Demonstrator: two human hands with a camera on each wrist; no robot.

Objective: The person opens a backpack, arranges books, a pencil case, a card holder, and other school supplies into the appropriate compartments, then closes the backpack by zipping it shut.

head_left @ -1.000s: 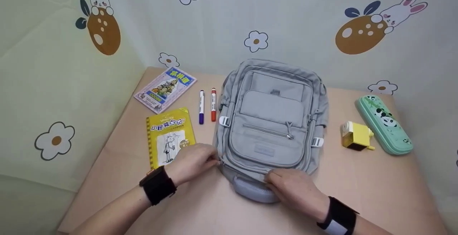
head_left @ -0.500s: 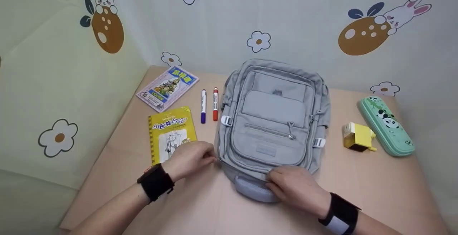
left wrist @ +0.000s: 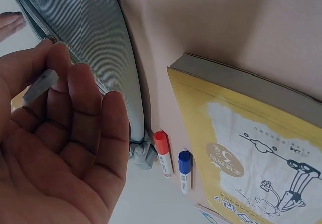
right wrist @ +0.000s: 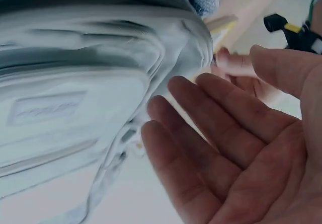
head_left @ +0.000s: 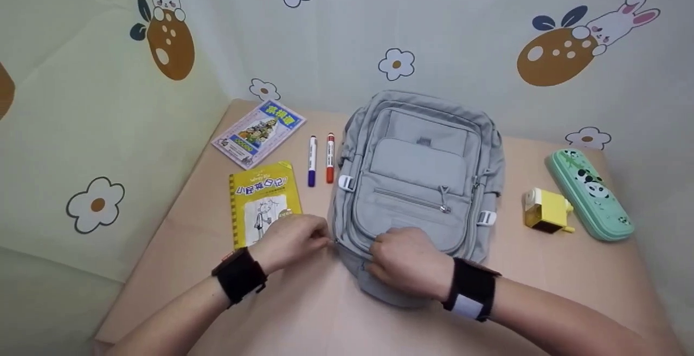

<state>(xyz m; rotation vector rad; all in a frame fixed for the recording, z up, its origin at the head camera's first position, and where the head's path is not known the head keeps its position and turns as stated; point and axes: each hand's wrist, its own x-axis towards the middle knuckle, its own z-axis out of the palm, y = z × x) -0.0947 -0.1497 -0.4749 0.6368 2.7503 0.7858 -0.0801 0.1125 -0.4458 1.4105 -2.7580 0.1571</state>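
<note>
Left hand [head_left: 290, 239] sits at the near-left corner of the grey backpack [head_left: 417, 182], thumb and forefinger pinching a small grey zipper pull [left wrist: 40, 85]; the other fingers [left wrist: 108, 133] lie loosely bent beside the bag's side seam. Right hand [head_left: 409, 261] is over the bag's near end, just below the front pocket. In the right wrist view its fingers [right wrist: 201, 143] are spread and nearly straight, palm facing the fabric, gripping nothing; cannot tell if the fingertips touch the bag.

Backpack lies flat, front up, mid-worktop [head_left: 303, 312], top end toward the wall. Just left of it: red marker [head_left: 329, 150] and blue marker [head_left: 312, 153], side by side, parallel to the bag. Yellow book [head_left: 264, 199] lies left of the left hand, partly covered by it in the head view. Further back left, a colourful booklet [head_left: 259, 132], tilted. Right of the bag, well apart: yellow pencil sharpener [head_left: 546, 211], then a green panda pencil case [head_left: 590, 193] just beside it. Black bands on both wrists.
</note>
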